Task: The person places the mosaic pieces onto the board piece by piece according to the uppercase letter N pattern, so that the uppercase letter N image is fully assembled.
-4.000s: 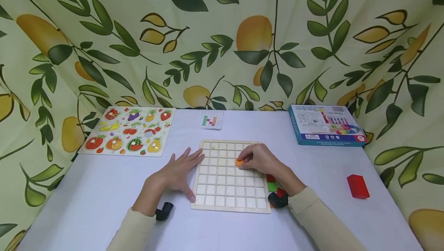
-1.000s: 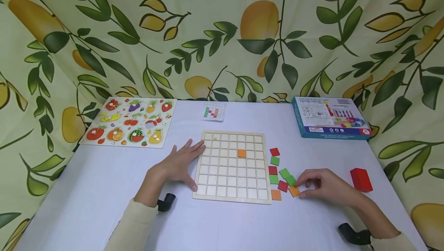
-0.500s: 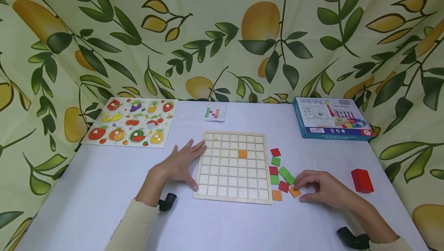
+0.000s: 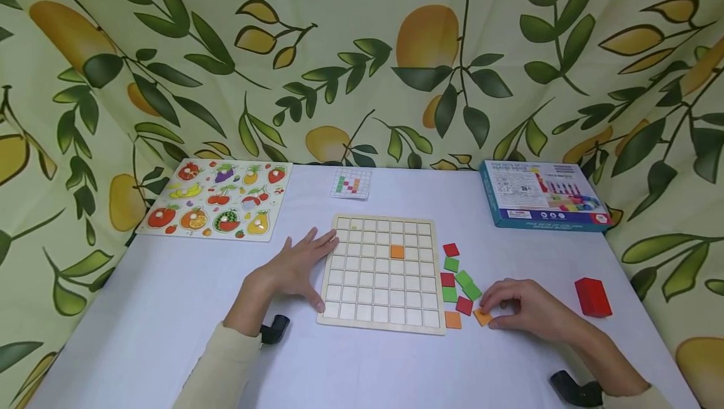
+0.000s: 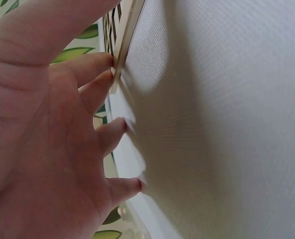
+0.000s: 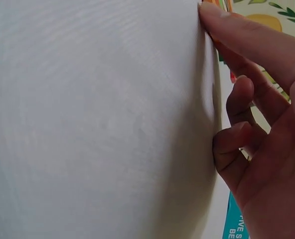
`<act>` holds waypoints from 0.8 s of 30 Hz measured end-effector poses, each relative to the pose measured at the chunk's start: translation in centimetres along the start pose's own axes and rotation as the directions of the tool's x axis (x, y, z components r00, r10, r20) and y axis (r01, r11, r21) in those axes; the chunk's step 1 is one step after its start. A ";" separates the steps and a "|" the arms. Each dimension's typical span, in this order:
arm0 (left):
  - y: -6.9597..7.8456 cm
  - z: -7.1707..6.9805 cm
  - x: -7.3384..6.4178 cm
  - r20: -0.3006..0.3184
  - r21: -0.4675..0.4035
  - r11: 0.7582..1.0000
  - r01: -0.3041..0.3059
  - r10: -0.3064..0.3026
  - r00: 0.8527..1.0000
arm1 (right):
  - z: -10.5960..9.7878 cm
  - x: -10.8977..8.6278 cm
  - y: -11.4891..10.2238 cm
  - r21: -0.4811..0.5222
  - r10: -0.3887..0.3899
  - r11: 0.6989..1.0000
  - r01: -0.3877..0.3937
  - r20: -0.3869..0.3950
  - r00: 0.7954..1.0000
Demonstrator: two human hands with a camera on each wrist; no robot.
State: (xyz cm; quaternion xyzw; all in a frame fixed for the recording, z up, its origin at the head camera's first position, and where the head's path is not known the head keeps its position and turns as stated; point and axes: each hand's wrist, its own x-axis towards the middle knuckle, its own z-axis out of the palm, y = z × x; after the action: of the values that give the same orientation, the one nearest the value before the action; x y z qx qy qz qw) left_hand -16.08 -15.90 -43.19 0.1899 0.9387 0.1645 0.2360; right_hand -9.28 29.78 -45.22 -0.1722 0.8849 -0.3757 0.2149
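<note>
My left hand (image 4: 288,274) is spread at the left side of the wooden grid board (image 4: 439,283), thumb and fingertips on its edge. In the left wrist view, the fingers of the left hand (image 5: 63,144) reach the board's rim (image 5: 125,42) and the cloth. A single orange square tile (image 4: 397,252) sits in a cell in the upper part of the board. Right of the board, my right hand (image 4: 523,305) pinches another orange tile (image 4: 482,317) between thumb and index finger, low over the cloth. The right wrist view has the right hand's (image 6: 267,114) other fingers curled.
Several red, green and orange tiles, among them a green tile (image 4: 464,278), lie right of the board. A pattern card (image 4: 350,183) is behind it. A fruit puzzle (image 4: 215,200) lies back left, a boxed set (image 4: 545,195) back right, a red block (image 4: 592,297) far right.
My right hand has left the orange tile in the board and moved right to the loose tiles, where it now pinches another orange one. The left hand has stayed at the board's edge.
</note>
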 end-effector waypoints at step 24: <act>-0.1 0.0 0.0 -0.006 -0.001 1.000 -0.017 0.017 1.000 | -2.2 2.6 -3.0 0.061 -0.013 0.998 0.016 -0.049 0.999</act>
State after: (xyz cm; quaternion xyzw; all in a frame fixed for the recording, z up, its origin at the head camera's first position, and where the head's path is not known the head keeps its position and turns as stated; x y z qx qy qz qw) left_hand -16.10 -15.97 -43.21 0.1971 0.9377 0.1677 0.2318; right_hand -12.15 27.92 -42.25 -0.1626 0.8766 -0.4084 0.1956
